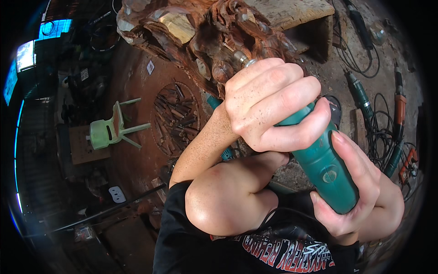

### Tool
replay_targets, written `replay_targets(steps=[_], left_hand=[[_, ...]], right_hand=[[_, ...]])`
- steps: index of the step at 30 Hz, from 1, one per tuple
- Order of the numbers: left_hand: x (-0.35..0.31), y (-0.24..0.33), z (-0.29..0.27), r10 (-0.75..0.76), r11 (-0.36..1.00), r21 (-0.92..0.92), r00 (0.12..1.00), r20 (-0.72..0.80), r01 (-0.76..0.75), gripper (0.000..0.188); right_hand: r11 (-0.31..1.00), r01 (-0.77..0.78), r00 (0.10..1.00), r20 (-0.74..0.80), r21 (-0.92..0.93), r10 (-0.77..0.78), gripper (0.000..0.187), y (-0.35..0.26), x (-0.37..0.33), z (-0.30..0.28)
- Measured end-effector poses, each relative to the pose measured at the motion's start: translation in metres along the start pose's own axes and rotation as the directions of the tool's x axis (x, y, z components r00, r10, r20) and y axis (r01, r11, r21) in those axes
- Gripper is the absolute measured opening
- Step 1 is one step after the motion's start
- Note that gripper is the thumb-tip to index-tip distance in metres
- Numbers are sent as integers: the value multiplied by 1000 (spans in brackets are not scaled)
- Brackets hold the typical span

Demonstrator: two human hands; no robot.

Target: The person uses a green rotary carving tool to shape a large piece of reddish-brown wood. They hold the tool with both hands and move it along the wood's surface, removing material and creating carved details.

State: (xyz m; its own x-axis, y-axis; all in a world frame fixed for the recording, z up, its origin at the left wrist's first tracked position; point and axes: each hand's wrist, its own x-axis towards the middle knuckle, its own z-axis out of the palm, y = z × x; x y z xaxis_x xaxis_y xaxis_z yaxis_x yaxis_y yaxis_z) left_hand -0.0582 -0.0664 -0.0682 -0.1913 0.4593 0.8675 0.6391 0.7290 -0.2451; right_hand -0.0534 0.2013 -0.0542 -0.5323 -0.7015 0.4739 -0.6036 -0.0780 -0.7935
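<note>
Close above my lap and its loose black clothing [175, 233], my right hand [360, 192] cups the rounded rear end of a teal, barrel-shaped plastic power tool [326, 166], thumb and fingers set on either side. Farther along it, my left hand [276, 105] is clamped around the front of the body, knuckles up, so both hands grip the one tool. I judge its shell hard and stiff, and the motor inside probably makes it weighty; the smooth casing could be slippery with the brown specks on my left hand, so a full wrap in front and a palm behind seem the right holds, fingers clear of the bright metal nose [245, 59]. That nose points at a gnarled, reddish-brown piece of carved wood [210, 43], which looks rigid and heavy, though its thin ridges might chip; whether the tip touches it I cannot tell. Beyond, to the right, lie an orange-and-black corded power tool [400, 109] and tangled black cables [379, 130]; to the left, a round heap of short brown sticks [178, 112] and, past it, a pale green plastic chair [101, 133].
</note>
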Motion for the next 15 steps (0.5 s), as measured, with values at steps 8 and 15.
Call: replay_targets(steps=[8, 15], left_hand=[[2, 3, 0, -28, 999, -14, 999, 16, 28, 35], [1, 0, -3, 10, 1000, -9, 999, 51, -9, 37]], right_hand=[[999, -16, 998, -61, 41, 19, 84, 0, -2, 2], [999, -40, 999, -16, 14, 40, 84, -2, 0, 0]])
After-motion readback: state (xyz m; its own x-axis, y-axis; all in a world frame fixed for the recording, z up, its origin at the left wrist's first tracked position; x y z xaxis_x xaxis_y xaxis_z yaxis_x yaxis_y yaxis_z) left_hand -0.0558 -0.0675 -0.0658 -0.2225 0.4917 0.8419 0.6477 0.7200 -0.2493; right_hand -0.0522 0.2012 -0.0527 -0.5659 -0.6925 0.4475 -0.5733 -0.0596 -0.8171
